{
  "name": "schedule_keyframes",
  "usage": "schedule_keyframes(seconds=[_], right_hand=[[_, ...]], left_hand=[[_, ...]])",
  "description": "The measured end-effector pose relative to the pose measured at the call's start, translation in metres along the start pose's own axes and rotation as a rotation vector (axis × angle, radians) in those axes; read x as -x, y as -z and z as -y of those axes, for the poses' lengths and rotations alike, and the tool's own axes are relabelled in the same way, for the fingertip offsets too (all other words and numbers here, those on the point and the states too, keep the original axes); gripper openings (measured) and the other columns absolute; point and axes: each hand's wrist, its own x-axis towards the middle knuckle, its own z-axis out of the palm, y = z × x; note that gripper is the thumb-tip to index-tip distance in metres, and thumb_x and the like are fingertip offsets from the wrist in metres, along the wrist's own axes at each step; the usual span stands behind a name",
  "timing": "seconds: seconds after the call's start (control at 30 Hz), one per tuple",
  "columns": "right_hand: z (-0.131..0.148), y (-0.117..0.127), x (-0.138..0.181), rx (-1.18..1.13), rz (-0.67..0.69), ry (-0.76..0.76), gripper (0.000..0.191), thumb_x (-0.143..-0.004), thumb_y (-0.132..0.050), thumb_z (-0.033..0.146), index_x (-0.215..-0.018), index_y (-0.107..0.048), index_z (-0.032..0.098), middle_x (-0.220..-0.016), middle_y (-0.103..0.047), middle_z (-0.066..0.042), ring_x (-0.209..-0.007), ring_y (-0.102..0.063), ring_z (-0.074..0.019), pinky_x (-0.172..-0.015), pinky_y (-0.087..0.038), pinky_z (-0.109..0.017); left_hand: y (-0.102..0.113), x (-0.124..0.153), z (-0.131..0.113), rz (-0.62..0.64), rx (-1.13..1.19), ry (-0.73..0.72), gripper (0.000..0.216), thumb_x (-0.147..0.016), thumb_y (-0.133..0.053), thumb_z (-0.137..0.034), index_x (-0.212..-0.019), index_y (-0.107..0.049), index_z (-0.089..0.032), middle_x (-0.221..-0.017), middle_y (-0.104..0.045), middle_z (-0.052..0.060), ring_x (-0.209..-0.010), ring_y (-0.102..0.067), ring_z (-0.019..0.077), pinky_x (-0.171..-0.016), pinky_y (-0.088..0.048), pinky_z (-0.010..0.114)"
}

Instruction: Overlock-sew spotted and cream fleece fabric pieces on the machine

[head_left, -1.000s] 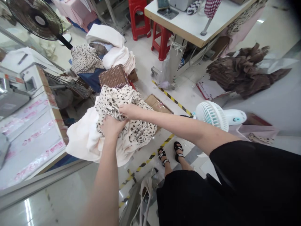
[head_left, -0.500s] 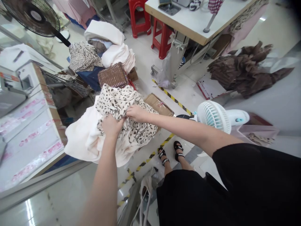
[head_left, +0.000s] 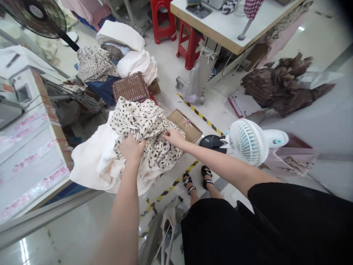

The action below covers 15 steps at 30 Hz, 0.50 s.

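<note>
A heap of cream fabric with dark spots [head_left: 138,117] lies bunched in front of me, on top of plain cream fabric [head_left: 91,158] that spreads out to the left. My left hand [head_left: 131,148] is closed on a fold of the spotted fabric near the middle of the heap. To its right, my right hand [head_left: 174,138] pinches the same spotted fabric with thumb and fingers. What the heap rests on is hidden beneath it.
Behind the heap stands a brown woven basket [head_left: 131,87]. An open cardboard box [head_left: 184,126] sits on the floor to the right, near a white fan [head_left: 248,141]. A table with pink-marked plastic [head_left: 33,151] is at left; red stools [head_left: 189,48] stand farther back.
My right hand has moved right along the spotted fabric, away from my left hand. The left hand keeps its grip in nearly the same place. The view has shifted slightly.
</note>
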Motion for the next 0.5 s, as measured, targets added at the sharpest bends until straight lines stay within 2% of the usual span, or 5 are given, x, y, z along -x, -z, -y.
schedule_keyframes(seconds=[0.07,0.13,0.23,0.37,0.5], right_hand=[[-0.005,-0.008,-0.002,-0.021,0.069,-0.056,0.022,-0.066,-0.062,0.035,-0.055,-0.056,0.017,-0.059,-0.054,-0.004,-0.066,-0.053,-0.0203,-0.065,-0.042,-0.031],[0.001,-0.017,-0.008,-0.078,0.11,-0.085,0.016,-0.062,-0.063,0.028,-0.053,-0.056,0.017,-0.055,-0.053,-0.002,-0.065,-0.054,-0.0186,-0.063,-0.043,-0.028],[0.025,-0.025,-0.017,-0.204,0.139,-0.1,0.003,-0.063,-0.057,0.017,-0.062,-0.06,0.016,-0.058,-0.057,0.0,-0.064,-0.055,-0.0151,-0.06,-0.045,-0.023],[0.05,-0.026,-0.019,-0.34,0.167,-0.148,0.014,-0.063,-0.049,0.007,-0.069,-0.061,0.012,-0.057,-0.057,-0.001,-0.055,-0.053,-0.0117,-0.051,-0.044,-0.019],[0.039,-0.017,-0.012,-0.385,0.176,-0.167,0.01,-0.063,-0.053,0.007,-0.066,-0.06,0.012,-0.056,-0.056,0.0,-0.051,-0.05,-0.0104,-0.049,-0.044,-0.019]], left_hand=[[0.001,0.002,0.001,-0.007,-0.008,-0.013,0.05,-0.07,-0.047,-0.055,-0.096,-0.055,-0.014,-0.083,-0.061,0.014,-0.082,-0.057,0.0311,-0.07,-0.042,0.038],[0.003,0.006,-0.002,-0.014,-0.021,-0.026,0.051,-0.07,-0.047,-0.055,-0.098,-0.054,-0.013,-0.084,-0.061,0.014,-0.085,-0.056,0.0311,-0.073,-0.041,0.039],[0.006,0.014,-0.011,-0.001,-0.054,-0.04,0.058,-0.066,-0.052,-0.056,-0.101,-0.05,-0.01,-0.094,-0.059,0.017,-0.094,-0.052,0.032,-0.08,-0.039,0.042],[0.004,0.024,-0.024,-0.005,-0.046,-0.102,0.076,-0.056,-0.058,-0.061,-0.107,-0.044,-0.007,-0.108,-0.053,0.021,-0.109,-0.041,0.0344,-0.088,-0.033,0.048],[-0.005,0.026,-0.031,-0.041,-0.032,-0.026,0.059,-0.064,-0.055,-0.051,-0.104,-0.044,-0.008,-0.1,-0.055,0.018,-0.103,-0.044,0.0321,-0.087,-0.031,0.048]])
